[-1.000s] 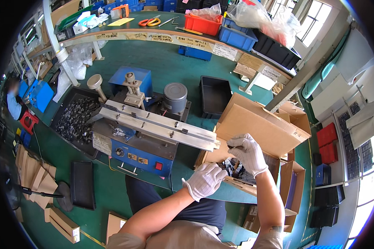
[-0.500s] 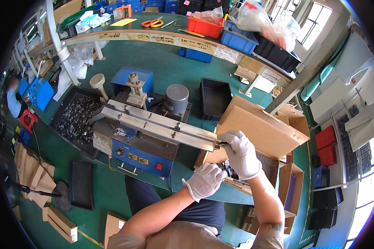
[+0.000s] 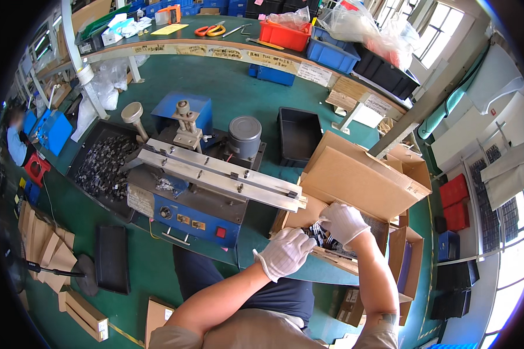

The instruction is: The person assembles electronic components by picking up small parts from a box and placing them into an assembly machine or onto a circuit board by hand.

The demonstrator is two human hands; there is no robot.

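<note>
Both my hands wear white ribbed gloves. My left hand (image 3: pixel 285 254) is at the near left edge of an open cardboard box (image 3: pixel 339 263), its fingers curled and pressed together; whatever they hold is hidden. Over the box, my right hand (image 3: pixel 344 225) points its bunched fingertips down at small black and silver parts (image 3: pixel 319 235), and I cannot make out what is between them. Up and left of it ends a long metal twin-rail track (image 3: pixel 215 176), which carries a few small dark pieces. The track runs across a blue bench machine (image 3: pixel 215 224) with a knob and switches.
Loose small dark parts fill a black tray (image 3: pixel 78 189) left of the machine. Behind the box's raised cardboard flap (image 3: pixel 364 168) stands a black bin (image 3: pixel 301 136). A grey round canister (image 3: pixel 245 134) is behind the track. Farther back, a shelf holds orange-handled scissors (image 3: pixel 209 30) and a red bin (image 3: pixel 285 36).
My right hand has left the end of the track and come down over the parts in the box. My left hand stays almost in place, fingers still curled.
</note>
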